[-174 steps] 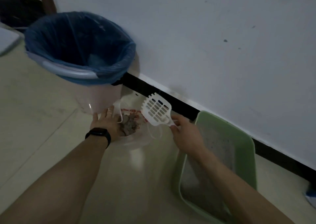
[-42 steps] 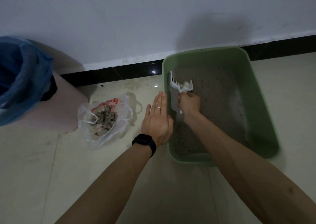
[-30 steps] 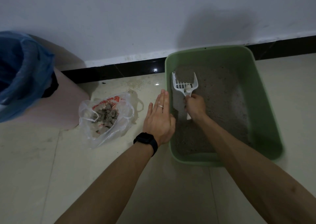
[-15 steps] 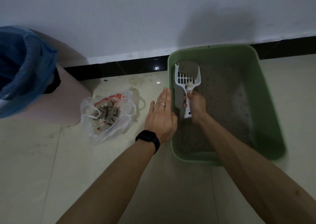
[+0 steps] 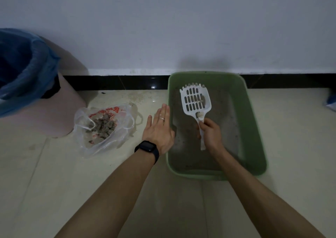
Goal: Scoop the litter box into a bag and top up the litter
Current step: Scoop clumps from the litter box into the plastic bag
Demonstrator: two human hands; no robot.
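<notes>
A green litter box with grey litter stands on the floor against the wall. My right hand grips the handle of a white slotted scoop, raised over the litter with its head toward the wall; a small clump sits at the base of the head. My left hand lies flat, fingers straight, against the box's left rim. A clear plastic bag with grey clumps inside lies open on the floor to the left.
A pink bin with a blue liner stands at the far left against the wall. A black skirting strip runs along the wall's foot. Something blue and white shows at the right edge.
Since the earliest frame the scoop went from over the bag into the box. In the last second my right hand lifted it out of the litter, and its face now shows.
</notes>
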